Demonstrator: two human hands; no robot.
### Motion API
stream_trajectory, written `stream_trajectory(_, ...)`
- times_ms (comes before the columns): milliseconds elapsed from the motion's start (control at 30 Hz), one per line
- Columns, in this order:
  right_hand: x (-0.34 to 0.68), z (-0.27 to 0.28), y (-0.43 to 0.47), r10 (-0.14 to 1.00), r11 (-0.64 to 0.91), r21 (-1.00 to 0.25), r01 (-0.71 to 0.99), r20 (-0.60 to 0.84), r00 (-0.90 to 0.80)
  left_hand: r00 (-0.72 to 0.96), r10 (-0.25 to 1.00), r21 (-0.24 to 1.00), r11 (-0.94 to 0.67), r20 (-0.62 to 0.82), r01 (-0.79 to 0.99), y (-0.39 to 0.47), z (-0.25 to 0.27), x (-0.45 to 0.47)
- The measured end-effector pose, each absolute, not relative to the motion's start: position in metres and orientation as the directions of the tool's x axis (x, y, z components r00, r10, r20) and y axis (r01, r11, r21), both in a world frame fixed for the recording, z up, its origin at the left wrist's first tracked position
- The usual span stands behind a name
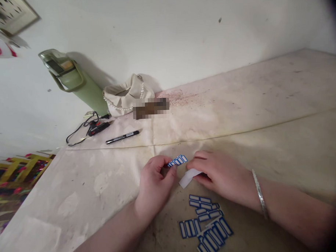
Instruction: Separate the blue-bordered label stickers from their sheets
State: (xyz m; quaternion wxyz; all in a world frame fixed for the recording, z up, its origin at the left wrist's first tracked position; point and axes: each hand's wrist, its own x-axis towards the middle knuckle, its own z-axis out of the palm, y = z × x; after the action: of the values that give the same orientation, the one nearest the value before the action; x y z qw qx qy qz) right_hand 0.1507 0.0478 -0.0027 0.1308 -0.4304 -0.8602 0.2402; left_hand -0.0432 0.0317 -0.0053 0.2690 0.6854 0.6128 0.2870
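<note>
Between the thumb and fingers of my left hand [158, 177] is a small sheet of blue-bordered sticker labels [178, 161]. My right hand [213, 172], a silvery bracelet at its wrist, pinches a piece of white paper [189, 177] close beside it. The two hands are only a little apart, above the table. Below them, nearer to me, lies a loose, overlapping pile of more blue-and-white label sheets [214, 236]. Part of the white paper is hidden by my right fingers.
A black marker pen [122, 137] lies beyond my left hand. Behind it are a corded black tool [99, 128], a green bottle [85, 88] and a cream bag [128, 94] with a pearl strap. A blurred-out object [151, 108] sits by the bag. The wall [195, 37] bounds the table's far side.
</note>
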Motion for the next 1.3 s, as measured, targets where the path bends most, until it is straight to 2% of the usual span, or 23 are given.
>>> stream_trajectory(733, 0.1507, -0.0042, 0.0483, 0.821, 0.498, -0.509, 0.702, 0.015, -0.571, 0.098, 0.994, 0.721, -0.109, 0.057, 0.684, 0.0320, -0.0039, -0.0428)
stream_trajectory(1300, 0.1502, -0.0082, 0.0494, 0.819, 0.514, -0.525, 0.678, 0.066, -0.570, 0.112, 0.992, 0.730, -0.117, 0.056, 0.673, 0.0323, -0.0056, -0.0430)
